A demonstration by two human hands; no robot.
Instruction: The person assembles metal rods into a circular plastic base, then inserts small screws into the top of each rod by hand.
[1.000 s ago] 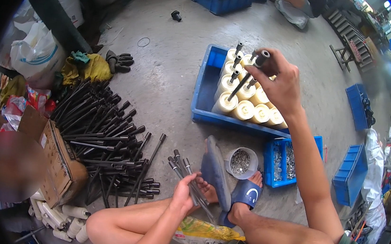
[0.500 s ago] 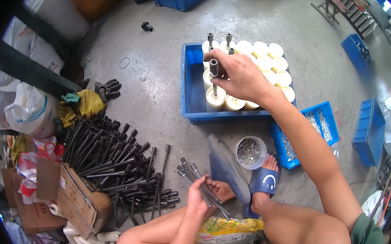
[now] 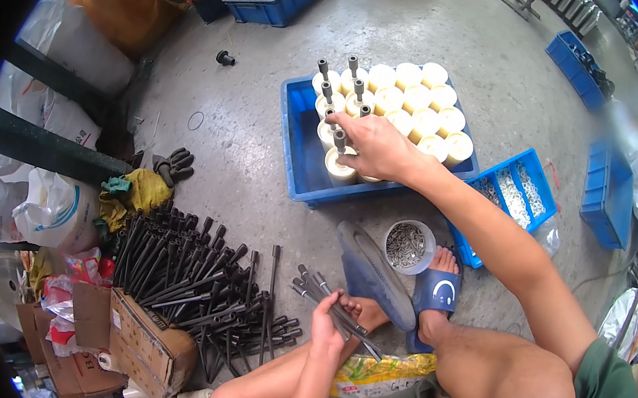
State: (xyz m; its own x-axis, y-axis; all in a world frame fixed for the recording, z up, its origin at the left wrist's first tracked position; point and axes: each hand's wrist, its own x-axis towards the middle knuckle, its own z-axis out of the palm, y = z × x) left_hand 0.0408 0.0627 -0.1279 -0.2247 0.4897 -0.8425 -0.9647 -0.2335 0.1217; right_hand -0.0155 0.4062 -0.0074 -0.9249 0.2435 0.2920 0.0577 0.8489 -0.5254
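Note:
My right hand (image 3: 380, 148) is over the blue crate (image 3: 306, 191), at its near left corner. Thumb and fingers close around a dark metal rod (image 3: 339, 138) with a socket-like head, which stands in a cream-white cylinder (image 3: 340, 169). My index fingertip reaches close to another rod behind it. Several more rods stand upright in the cylinders (image 3: 382, 77) of the left columns. Low in front of me, my left hand (image 3: 332, 318) is closed on a bundle of similar dark rods (image 3: 315, 284), their heads pointing up and left.
A large heap of black rods (image 3: 172, 269) lies at the left by a cardboard box (image 3: 152, 345). Near my feet stand a round tub of small metal pieces (image 3: 409, 247) and a blue divided tray of washers (image 3: 540, 226). A dark glove (image 3: 173, 166) lies left on the floor.
My right hand has lowered, and the rod's head sits lower over the near left cylinder. The view has shifted slightly. My left hand still holds its bundle.

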